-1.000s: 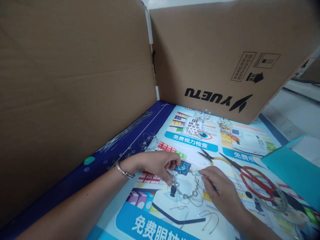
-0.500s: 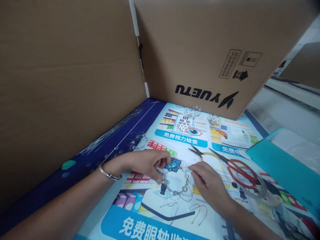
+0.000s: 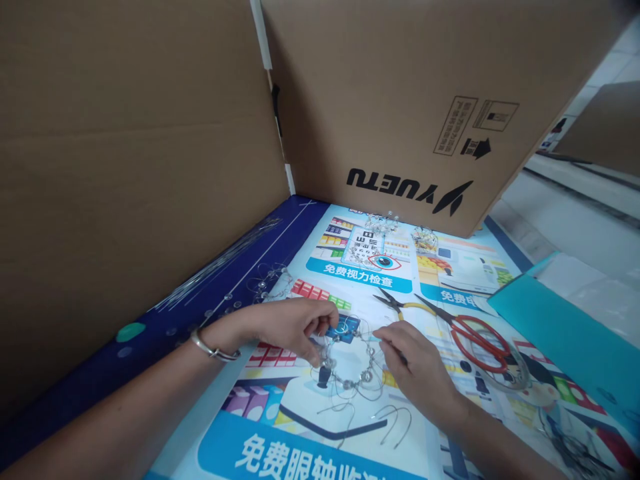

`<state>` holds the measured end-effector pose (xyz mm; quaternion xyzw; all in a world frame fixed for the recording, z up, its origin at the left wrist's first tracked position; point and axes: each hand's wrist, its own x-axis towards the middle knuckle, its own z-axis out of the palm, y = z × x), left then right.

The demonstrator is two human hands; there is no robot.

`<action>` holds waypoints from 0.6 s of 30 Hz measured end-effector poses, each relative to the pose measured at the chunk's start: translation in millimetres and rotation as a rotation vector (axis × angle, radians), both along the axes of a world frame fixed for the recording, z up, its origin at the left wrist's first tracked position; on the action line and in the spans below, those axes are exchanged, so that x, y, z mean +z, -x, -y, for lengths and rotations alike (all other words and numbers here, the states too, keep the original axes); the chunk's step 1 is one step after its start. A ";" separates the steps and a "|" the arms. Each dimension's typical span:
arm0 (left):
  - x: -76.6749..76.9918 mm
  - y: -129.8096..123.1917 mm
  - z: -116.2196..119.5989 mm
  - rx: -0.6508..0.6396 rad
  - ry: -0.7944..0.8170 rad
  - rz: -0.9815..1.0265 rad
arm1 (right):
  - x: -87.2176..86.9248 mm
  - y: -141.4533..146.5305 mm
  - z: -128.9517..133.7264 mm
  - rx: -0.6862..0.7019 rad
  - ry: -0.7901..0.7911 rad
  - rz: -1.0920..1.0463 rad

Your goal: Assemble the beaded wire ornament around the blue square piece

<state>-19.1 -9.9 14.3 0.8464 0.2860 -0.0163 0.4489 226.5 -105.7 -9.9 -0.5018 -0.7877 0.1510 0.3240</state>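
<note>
A ring of clear beads strung on thin wire (image 3: 349,385) lies over the printed sheet between my hands, with loose wire loops sticking out around it. My left hand (image 3: 303,328), a bangle on its wrist, is closed with thumb and bent fingers on the ring's upper left side. On the ring's right, my right hand (image 3: 419,365) is closed in a pinch on a fine wire (image 3: 367,335) that runs to the beads. The exact grip points are partly hidden by the fingers. Bent pieces of loose wire (image 3: 397,427) lie just below the ring.
Yellow-handled pliers (image 3: 400,305) and red-handled scissors (image 3: 477,340) lie beyond my right hand, beside a clear roll (image 3: 517,377). Straight wires (image 3: 215,267) and loose beads are at left. Beaded pieces (image 3: 383,223) sit near the cardboard wall (image 3: 400,100). A teal folder (image 3: 565,340) is at right.
The whole view has shifted slightly to the left. Both hands keep nearly the same grip and place around the bead ring.
</note>
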 end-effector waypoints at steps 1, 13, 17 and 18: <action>-0.1 0.0 0.1 0.002 0.001 0.002 | 0.1 -0.1 0.0 -0.001 0.000 -0.002; 1.4 -0.3 0.4 0.001 -0.005 0.000 | -1.0 -0.4 0.4 0.002 0.008 -0.002; 0.4 -0.2 0.2 0.004 0.003 0.005 | -1.2 -0.4 0.1 0.008 -0.003 -0.002; 0.3 -0.2 0.2 0.003 0.004 0.008 | -1.2 -0.3 0.1 0.010 -0.006 -0.004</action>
